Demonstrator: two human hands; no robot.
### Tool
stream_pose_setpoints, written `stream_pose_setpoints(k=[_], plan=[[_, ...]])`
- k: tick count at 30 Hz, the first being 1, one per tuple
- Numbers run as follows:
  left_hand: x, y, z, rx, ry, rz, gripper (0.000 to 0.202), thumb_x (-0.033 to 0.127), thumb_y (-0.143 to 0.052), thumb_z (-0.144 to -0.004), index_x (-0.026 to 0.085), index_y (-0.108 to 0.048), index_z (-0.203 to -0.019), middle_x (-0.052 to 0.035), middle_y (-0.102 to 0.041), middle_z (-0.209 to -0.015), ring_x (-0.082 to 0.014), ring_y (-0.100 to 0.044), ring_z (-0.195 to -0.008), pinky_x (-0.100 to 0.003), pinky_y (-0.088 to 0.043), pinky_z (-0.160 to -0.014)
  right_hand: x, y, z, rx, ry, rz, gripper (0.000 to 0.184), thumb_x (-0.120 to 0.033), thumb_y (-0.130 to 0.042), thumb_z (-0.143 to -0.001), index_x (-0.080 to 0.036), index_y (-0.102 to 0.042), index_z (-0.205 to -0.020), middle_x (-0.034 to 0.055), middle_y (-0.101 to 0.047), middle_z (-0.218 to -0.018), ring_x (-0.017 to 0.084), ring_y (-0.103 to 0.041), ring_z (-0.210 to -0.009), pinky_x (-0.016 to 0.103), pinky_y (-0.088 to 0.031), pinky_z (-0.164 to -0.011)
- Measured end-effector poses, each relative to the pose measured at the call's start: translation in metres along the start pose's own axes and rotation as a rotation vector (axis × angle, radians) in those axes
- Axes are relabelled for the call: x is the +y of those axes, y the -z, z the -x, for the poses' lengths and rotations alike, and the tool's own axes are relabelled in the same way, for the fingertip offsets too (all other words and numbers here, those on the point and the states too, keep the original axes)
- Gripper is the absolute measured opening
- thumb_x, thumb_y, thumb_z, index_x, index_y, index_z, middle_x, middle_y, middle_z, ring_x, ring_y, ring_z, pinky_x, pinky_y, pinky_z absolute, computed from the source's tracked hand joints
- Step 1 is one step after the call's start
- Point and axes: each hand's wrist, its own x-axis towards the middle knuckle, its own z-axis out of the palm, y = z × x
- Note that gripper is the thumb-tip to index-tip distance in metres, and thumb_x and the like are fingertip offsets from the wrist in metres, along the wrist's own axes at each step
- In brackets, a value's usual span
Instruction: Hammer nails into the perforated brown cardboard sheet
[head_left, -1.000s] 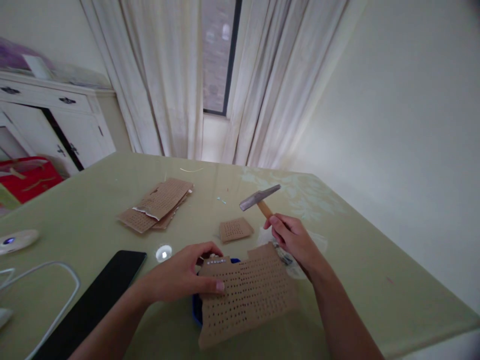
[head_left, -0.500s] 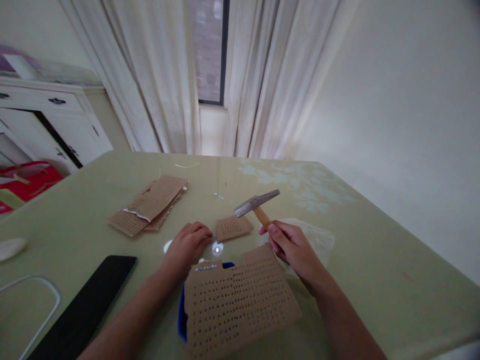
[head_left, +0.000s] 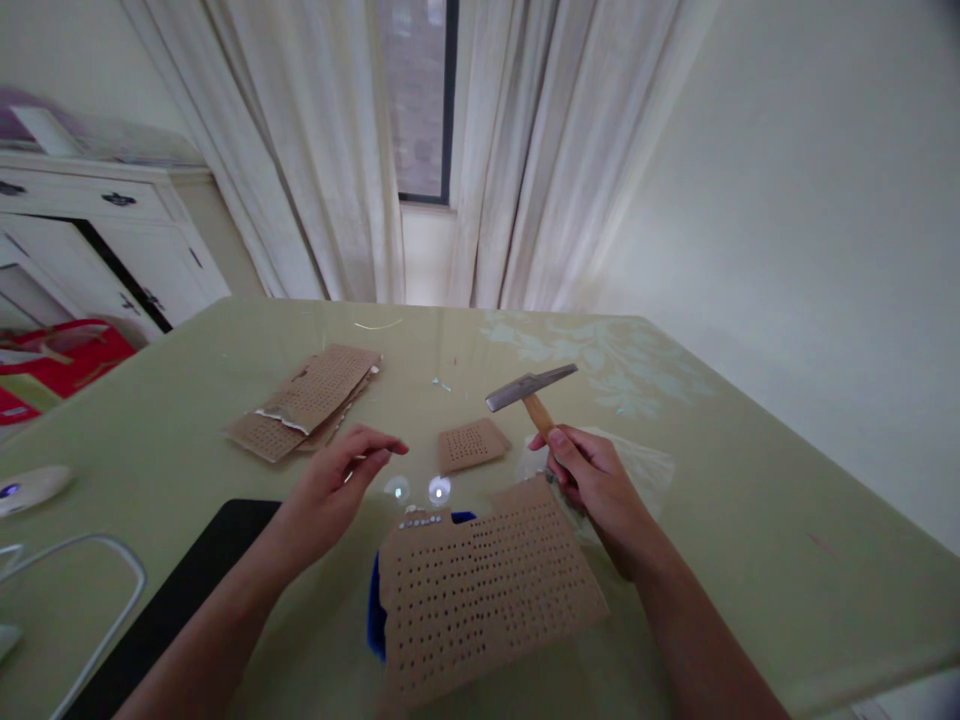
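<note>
My right hand [head_left: 589, 475] is closed round the wooden handle of a hammer [head_left: 531, 386], its steel head raised above the table. My left hand [head_left: 341, 480] hovers left of the small perforated cardboard piece [head_left: 472, 444], thumb and fingers drawn together in a pinch; anything between the fingertips is too small to make out. Nearest me, a large perforated cardboard sheet [head_left: 495, 590] rests tilted over a blue container [head_left: 376, 610], mostly hidden beneath it. Several small pale round pieces [head_left: 420, 522] sit along the sheet's far left edge.
A stack of perforated cardboard [head_left: 315, 395] lies at the back left. Clear plastic film [head_left: 634, 465] is by my right hand. A black flat object [head_left: 187, 590], a white cable [head_left: 124, 610] and a white mouse [head_left: 34, 490] are on the left. Two bright round spots [head_left: 439, 489] show mid-table.
My left hand has lifted and moved left, away from the small cardboard piece and the bright spots. The hammer has shifted slightly up and right in view, still in my right hand.
</note>
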Motion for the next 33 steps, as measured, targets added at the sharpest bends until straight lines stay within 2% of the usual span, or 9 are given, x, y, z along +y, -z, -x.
stream_pose_setpoints(k=[2,4,8,12,23,33], plan=[[0.018,0.001,0.002,-0.001,0.043,0.196,0.019,0.037,-0.062,-0.100,0.023,-0.075,-0.098,-0.0035,-0.077,-0.094,-0.0199,-0.072,-0.088,-0.030,-0.059,-0.078,0.001,0.000,-0.001,-0.002,-0.003,0.001,0.041,-0.060,-0.062,-0.100,-0.021,-0.073,-0.094,-0.0070,-0.043,-0.061,0.010,-0.031,-0.048,0.024,-0.018,-0.044],[0.031,-0.004,0.006,-0.021,0.064,0.303,0.014,0.035,-0.069,-0.096,0.023,-0.076,-0.094,-0.0024,-0.078,-0.090,-0.0191,-0.072,-0.085,-0.029,-0.060,-0.076,0.001,0.000,-0.001,-0.003,-0.007,0.000,0.041,-0.059,-0.062,-0.101,-0.021,-0.073,-0.094,-0.0070,-0.043,-0.061,0.010,-0.031,-0.048,0.024,-0.018,-0.044],[0.043,-0.015,0.012,-0.095,0.053,0.250,0.017,0.035,-0.068,-0.098,0.025,-0.081,-0.094,-0.0013,-0.081,-0.090,-0.0186,-0.073,-0.084,-0.029,-0.059,-0.081,0.001,0.000,-0.001,-0.007,-0.010,0.000,0.040,-0.058,-0.062,-0.101,-0.020,-0.073,-0.094,-0.0070,-0.042,-0.061,0.010,-0.031,-0.049,0.024,-0.018,-0.044],[0.045,-0.019,0.016,-0.129,0.058,0.181,0.019,0.036,-0.068,-0.099,0.029,-0.084,-0.097,0.0002,-0.084,-0.094,-0.0195,-0.076,-0.089,-0.030,-0.058,-0.087,0.001,0.000,0.000,-0.005,-0.011,0.004,0.040,-0.058,-0.062,-0.102,-0.020,-0.072,-0.094,-0.0068,-0.043,-0.062,0.010,-0.033,-0.050,0.023,-0.020,-0.045],[0.044,-0.024,0.020,-0.201,0.044,0.181,0.019,0.034,-0.065,-0.103,0.028,-0.082,-0.099,0.0016,-0.084,-0.097,-0.0177,-0.077,-0.092,-0.025,-0.058,-0.081,0.003,0.000,-0.001,0.001,-0.005,-0.001,0.041,-0.059,-0.063,-0.101,-0.020,-0.073,-0.093,-0.0070,-0.043,-0.061,0.009,-0.032,-0.049,0.024,-0.020,-0.044],[0.045,-0.023,0.019,-0.219,0.012,0.157,0.019,0.033,-0.066,-0.103,0.029,-0.083,-0.096,0.0036,-0.085,-0.096,-0.0164,-0.078,-0.090,-0.024,-0.057,-0.083,0.005,0.001,-0.002,0.003,0.008,0.004,0.041,-0.059,-0.064,-0.100,-0.020,-0.073,-0.093,-0.0067,-0.043,-0.061,0.009,-0.033,-0.049,0.023,-0.020,-0.044]])
